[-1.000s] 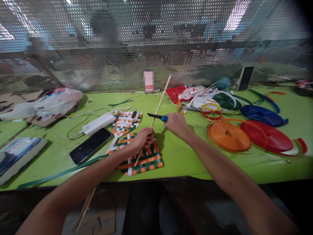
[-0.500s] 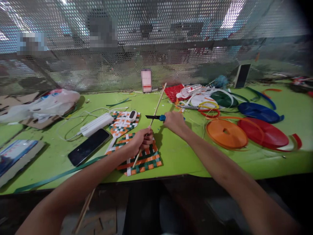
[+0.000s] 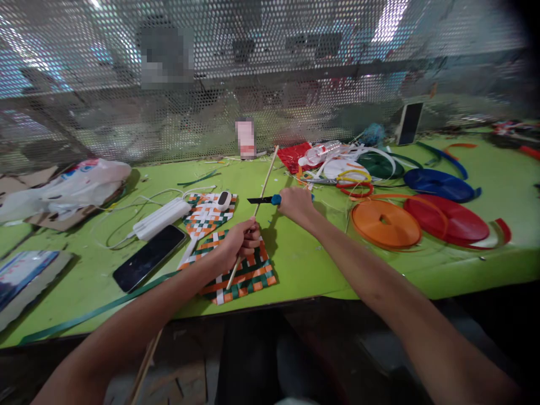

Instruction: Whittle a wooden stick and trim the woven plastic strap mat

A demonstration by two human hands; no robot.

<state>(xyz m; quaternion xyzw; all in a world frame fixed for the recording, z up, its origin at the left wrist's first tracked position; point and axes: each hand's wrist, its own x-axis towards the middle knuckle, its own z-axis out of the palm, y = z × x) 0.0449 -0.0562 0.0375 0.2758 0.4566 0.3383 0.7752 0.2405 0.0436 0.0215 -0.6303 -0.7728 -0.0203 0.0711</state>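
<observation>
My left hand (image 3: 243, 242) is closed around a thin pale wooden stick (image 3: 268, 175), which slants up and away over the table. In my right hand (image 3: 297, 203) is a blue-handled utility knife (image 3: 264, 199), its dark blade pointing left and lying across the stick just above my left fist. Whether the blade touches the wood I cannot tell. Beneath my left hand lies a woven mat of orange, green and white strips (image 3: 257, 274). Behind it is a smaller woven piece (image 3: 206, 216) with a small white device (image 3: 223, 201) on it.
At left are a black phone (image 3: 149, 259), a white power bank (image 3: 162, 218) with a cable, and a plastic bag (image 3: 97, 180). Strip coils in orange (image 3: 367, 225), red (image 3: 468, 225) and blue (image 3: 442, 185), plus scissors (image 3: 356, 184), lie right. A perforated metal screen (image 3: 270, 73) stands behind.
The whole view has shifted slightly, so things appear a little further left. Both hands keep their grips, and the knife stays across the stick at nearly the same spot.
</observation>
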